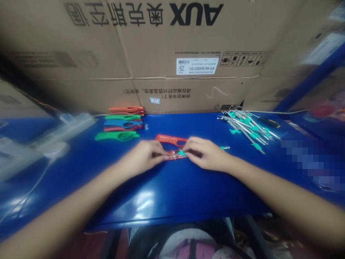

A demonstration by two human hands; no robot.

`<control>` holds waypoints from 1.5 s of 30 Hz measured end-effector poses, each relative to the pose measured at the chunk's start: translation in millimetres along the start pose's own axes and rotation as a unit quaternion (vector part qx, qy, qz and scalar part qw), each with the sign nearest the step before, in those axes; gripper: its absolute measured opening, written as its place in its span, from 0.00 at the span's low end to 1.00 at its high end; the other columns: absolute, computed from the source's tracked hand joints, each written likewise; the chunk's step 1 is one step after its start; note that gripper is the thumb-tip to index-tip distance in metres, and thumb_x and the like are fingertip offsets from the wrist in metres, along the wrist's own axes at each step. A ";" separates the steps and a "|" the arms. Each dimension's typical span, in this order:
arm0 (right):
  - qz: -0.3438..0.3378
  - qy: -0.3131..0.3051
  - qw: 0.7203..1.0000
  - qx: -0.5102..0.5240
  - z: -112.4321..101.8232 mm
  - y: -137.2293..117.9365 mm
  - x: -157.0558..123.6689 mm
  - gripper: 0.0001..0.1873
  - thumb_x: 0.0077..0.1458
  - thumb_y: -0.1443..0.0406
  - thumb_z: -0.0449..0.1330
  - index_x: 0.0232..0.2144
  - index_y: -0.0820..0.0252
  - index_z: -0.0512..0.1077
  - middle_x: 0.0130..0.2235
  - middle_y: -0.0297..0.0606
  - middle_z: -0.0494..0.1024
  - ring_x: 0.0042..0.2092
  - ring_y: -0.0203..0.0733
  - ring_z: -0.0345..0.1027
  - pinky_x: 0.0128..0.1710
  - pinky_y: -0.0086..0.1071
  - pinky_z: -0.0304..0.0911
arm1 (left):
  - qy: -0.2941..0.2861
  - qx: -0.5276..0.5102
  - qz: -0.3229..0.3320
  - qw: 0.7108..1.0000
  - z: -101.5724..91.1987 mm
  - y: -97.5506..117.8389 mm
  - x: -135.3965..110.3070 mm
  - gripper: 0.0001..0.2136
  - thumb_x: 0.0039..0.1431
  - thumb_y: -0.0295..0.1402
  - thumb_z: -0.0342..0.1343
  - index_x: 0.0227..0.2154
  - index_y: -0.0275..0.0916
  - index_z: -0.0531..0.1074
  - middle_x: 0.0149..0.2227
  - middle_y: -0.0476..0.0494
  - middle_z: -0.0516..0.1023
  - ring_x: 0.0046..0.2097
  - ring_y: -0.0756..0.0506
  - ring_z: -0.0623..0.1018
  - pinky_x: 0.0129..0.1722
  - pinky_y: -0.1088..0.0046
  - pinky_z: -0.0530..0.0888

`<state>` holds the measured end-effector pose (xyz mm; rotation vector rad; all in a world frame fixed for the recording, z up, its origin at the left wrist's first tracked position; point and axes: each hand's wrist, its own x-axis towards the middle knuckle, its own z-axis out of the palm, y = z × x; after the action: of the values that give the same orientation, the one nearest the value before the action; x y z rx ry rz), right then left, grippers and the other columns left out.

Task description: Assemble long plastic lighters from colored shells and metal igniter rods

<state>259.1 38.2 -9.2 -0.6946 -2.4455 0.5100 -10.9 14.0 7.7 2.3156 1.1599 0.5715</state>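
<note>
In front of me lies an open red plastic handle half (176, 155), like the shell of a long-nosed lighter. My left hand (152, 154) is closed, thumb and fingertips pinching at its left end. My right hand (203, 153) pinches a green plastic piece (181, 153) set in the shell. A thin metal rod (226, 147) with a green bit sticks out beyond the right hand, which hides its middle. Just behind the hands rests a second red half (171, 139), with an oval opening. Small parts between the fingertips are too blurred to name.
At the back left sit stacked handle shells (124, 124) in orange, green, blue and red. A pile of metal rods with green pieces (249, 127) lies at the back right. A cardboard box (151, 43) rises behind the blue table (145, 194). Left stands a white power strip (64, 131).
</note>
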 end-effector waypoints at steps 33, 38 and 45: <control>-0.086 -0.151 0.953 -0.248 -11.1 -17.2 2.1 0.21 0.67 0.61 0.52 0.56 0.60 0.74 0.61 0.50 0.71 0.46 0.48 0.75 0.36 0.39 0.73 | -0.014 0.006 -0.022 1.000 -4.8 3.0 1.8 0.05 0.59 0.31 0.64 0.36 0.40 0.84 0.32 0.45 0.83 0.32 0.47 0.80 0.34 0.73 0.73; -0.093 -0.138 0.961 -0.222 -9.8 -15.1 1.3 0.20 0.66 0.62 0.53 0.55 0.61 0.74 0.59 0.49 0.73 0.48 0.50 0.75 0.38 0.39 0.72 | -0.021 -0.003 -0.017 1.000 -4.4 0.9 2.4 0.05 0.59 0.30 0.64 0.36 0.41 0.84 0.33 0.45 0.83 0.34 0.46 0.81 0.36 0.73 0.74; -0.059 -0.064 0.993 -0.073 -2.8 -6.5 -0.2 0.13 0.62 0.66 0.59 0.47 0.55 0.79 0.52 0.40 0.77 0.49 0.44 0.74 0.45 0.37 0.70 | -0.030 -0.023 -0.055 0.998 -2.9 -0.7 3.3 0.05 0.57 0.31 0.65 0.37 0.40 0.85 0.35 0.44 0.84 0.36 0.45 0.82 0.38 0.72 0.74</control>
<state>258.5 33.4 -3.9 -0.5859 -2.6469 0.3417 -11.1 17.7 10.1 2.1995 1.2245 0.4790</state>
